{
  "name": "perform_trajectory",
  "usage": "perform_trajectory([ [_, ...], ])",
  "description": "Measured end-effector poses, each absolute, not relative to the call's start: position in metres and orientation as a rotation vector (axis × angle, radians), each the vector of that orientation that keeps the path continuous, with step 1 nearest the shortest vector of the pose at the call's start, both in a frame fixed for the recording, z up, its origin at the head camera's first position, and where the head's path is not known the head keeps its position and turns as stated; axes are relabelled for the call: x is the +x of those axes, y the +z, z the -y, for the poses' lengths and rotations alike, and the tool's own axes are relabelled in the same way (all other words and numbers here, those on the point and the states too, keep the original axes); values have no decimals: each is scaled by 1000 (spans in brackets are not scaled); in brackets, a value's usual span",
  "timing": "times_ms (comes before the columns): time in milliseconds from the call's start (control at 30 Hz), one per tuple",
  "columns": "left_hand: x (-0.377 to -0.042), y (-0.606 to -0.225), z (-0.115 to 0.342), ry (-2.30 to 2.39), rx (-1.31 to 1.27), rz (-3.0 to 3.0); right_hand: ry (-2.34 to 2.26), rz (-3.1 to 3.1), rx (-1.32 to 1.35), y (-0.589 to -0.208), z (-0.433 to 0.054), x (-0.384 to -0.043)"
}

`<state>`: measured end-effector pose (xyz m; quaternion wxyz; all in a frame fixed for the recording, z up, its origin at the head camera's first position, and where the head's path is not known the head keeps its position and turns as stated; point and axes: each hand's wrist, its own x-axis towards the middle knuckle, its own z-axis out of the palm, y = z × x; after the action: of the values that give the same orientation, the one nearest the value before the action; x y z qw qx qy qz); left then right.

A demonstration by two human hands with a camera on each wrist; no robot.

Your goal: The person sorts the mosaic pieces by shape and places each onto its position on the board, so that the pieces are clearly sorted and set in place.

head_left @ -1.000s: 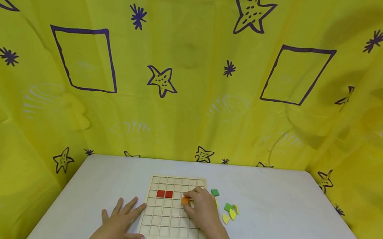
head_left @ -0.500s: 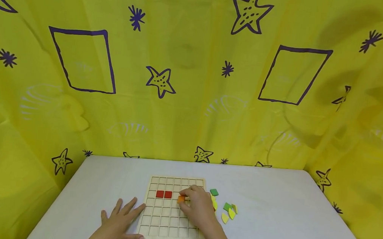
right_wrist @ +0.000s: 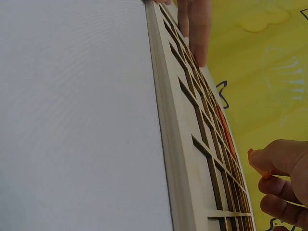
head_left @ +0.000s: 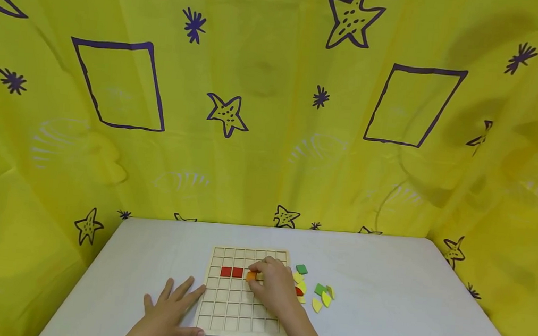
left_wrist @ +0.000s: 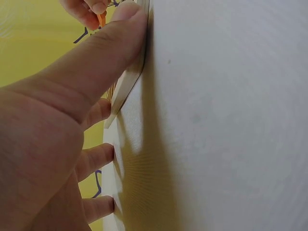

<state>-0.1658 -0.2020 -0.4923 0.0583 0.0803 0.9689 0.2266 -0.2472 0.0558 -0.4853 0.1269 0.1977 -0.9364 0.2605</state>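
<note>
A wooden grid board [head_left: 232,310] lies on the white table, with two red square tiles [head_left: 231,272] side by side in its cells. My right hand [head_left: 274,286] pinches an orange tile [head_left: 251,276] between thumb and fingers, just right of the red pair. In the right wrist view that orange tile [right_wrist: 259,164] is held above the grid. My left hand [head_left: 167,314] lies spread, its thumb on the board's near left corner and its other fingers on the table by the left edge. The left wrist view shows the thumb [left_wrist: 113,45] pressing the board's rim.
Right of the board lie two green tiles [head_left: 320,289], several yellow curved pieces [head_left: 326,299] and a red piece [head_left: 298,292], some partly behind my right hand. A yellow patterned curtain [head_left: 264,109] surrounds the table's back and sides.
My right hand has moved left across the board with the orange tile, toward the red tiles. More of the yellow and red pieces beside it show. My left hand has stayed put.
</note>
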Motion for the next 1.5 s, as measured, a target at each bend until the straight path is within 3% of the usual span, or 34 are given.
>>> perform_trajectory([
  [1500, -167, -490, 199, 675, 218, -2929, 696, 2785, 518, -499, -41, -266],
])
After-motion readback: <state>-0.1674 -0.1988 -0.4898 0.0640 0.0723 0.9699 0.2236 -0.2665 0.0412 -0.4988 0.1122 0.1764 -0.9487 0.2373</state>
